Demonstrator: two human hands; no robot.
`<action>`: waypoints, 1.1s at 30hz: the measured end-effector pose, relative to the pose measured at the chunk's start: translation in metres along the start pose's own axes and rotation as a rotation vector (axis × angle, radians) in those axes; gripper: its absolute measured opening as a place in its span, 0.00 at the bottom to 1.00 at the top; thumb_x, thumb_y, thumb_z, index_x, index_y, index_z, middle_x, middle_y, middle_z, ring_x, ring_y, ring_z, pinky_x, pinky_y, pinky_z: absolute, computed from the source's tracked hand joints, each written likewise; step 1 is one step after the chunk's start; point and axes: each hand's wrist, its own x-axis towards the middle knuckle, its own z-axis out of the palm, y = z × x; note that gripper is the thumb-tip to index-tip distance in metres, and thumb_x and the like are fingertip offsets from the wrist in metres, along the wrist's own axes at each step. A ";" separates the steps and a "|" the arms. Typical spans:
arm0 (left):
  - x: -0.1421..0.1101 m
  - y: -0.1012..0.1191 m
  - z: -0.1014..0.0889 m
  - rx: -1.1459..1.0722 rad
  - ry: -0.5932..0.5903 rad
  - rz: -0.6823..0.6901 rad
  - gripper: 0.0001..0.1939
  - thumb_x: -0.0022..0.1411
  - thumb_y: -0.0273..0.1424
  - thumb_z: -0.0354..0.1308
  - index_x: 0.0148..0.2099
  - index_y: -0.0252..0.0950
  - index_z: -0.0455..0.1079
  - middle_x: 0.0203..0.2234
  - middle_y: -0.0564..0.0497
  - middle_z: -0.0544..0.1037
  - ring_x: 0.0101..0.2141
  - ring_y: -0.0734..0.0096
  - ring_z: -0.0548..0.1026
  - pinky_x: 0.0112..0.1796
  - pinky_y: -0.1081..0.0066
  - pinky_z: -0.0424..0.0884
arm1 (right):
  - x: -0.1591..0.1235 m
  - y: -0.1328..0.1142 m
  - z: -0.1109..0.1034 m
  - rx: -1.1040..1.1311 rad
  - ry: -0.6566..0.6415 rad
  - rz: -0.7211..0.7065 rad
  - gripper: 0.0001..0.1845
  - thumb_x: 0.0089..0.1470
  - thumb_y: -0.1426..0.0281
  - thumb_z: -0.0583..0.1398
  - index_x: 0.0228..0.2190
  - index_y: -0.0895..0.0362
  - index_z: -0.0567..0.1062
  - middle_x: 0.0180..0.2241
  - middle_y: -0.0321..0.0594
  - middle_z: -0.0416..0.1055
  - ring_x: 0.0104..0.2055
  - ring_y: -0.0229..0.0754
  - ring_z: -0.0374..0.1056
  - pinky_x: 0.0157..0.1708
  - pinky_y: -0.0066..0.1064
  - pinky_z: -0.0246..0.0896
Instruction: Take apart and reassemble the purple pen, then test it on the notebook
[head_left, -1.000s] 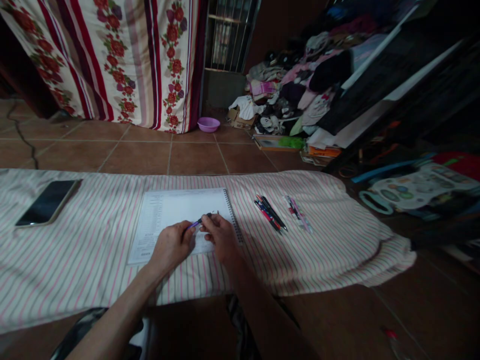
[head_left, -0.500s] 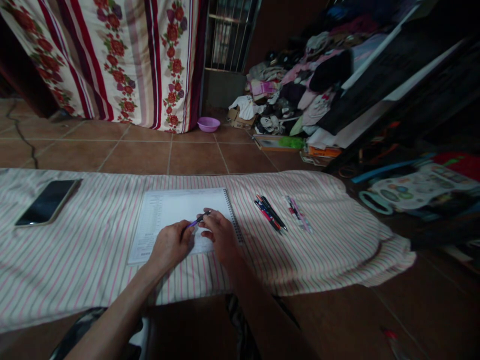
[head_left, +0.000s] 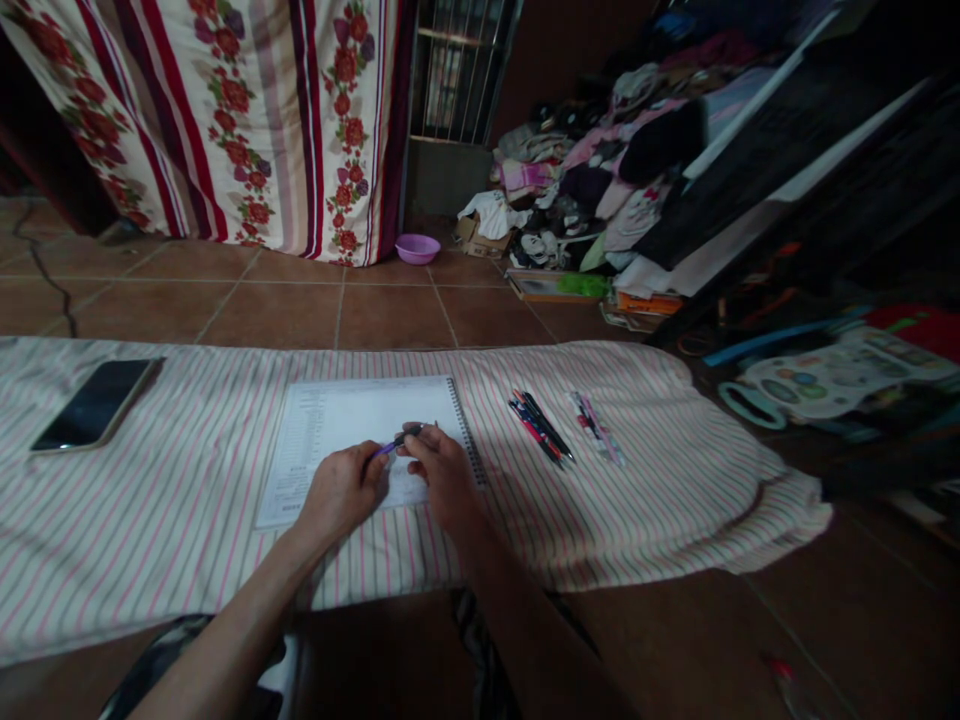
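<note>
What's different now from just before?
The right hand, its fingers more open half a second ago, now pinches the dark end of the slim purple-and-black pen. The left hand still grips its purple part; the white spiral-bound notebook stayed put.

And here the left arm (head_left: 240,600) is slanting up and to the right, its wrist (head_left: 307,533) running almost straight into the left hand (head_left: 341,490). That hand is showing its back, fingers curling under, thumb pressing in: a snug grip! Across the way, the right arm (head_left: 514,600) is leaning leftward, and the right hand (head_left: 442,475) is pinching, thumb against forefinger, facing the left hand and sitting just beside it.
</note>
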 end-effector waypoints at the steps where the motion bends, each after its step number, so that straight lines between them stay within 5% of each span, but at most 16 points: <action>1: 0.000 0.000 0.000 0.002 0.002 -0.001 0.14 0.62 0.31 0.44 0.36 0.36 0.71 0.23 0.50 0.76 0.26 0.68 0.73 0.28 0.73 0.60 | -0.001 -0.001 0.000 0.014 -0.009 0.004 0.16 0.39 0.65 0.63 0.34 0.58 0.73 0.32 0.39 0.74 0.31 0.36 0.69 0.23 0.23 0.57; 4: 0.000 0.000 0.000 -0.007 0.014 -0.006 0.14 0.62 0.31 0.44 0.37 0.36 0.71 0.25 0.49 0.77 0.27 0.68 0.73 0.29 0.72 0.61 | -0.003 -0.002 0.001 0.031 -0.011 0.021 0.19 0.40 0.63 0.63 0.36 0.56 0.71 0.34 0.39 0.74 0.33 0.37 0.70 0.22 0.23 0.58; 11: 0.000 0.000 0.001 -0.006 0.005 -0.003 0.13 0.62 0.30 0.44 0.36 0.36 0.71 0.25 0.49 0.77 0.27 0.68 0.73 0.29 0.72 0.61 | 0.000 0.002 0.001 -0.050 0.033 0.009 0.14 0.38 0.62 0.65 0.24 0.59 0.71 0.20 0.33 0.69 0.23 0.34 0.65 0.22 0.25 0.56; 24: 0.000 0.000 0.000 0.000 0.015 0.007 0.14 0.63 0.31 0.44 0.36 0.36 0.71 0.23 0.49 0.76 0.26 0.67 0.74 0.28 0.72 0.61 | -0.003 -0.003 0.003 -0.011 0.036 -0.012 0.11 0.39 0.65 0.63 0.26 0.58 0.71 0.24 0.34 0.70 0.31 0.38 0.69 0.23 0.25 0.58; 33: 0.000 -0.002 0.002 0.008 -0.002 0.018 0.13 0.62 0.31 0.44 0.34 0.37 0.70 0.23 0.50 0.76 0.26 0.68 0.73 0.28 0.73 0.60 | 0.003 0.003 -0.001 -0.078 0.078 -0.063 0.11 0.38 0.65 0.63 0.25 0.59 0.72 0.22 0.35 0.71 0.27 0.37 0.67 0.23 0.25 0.57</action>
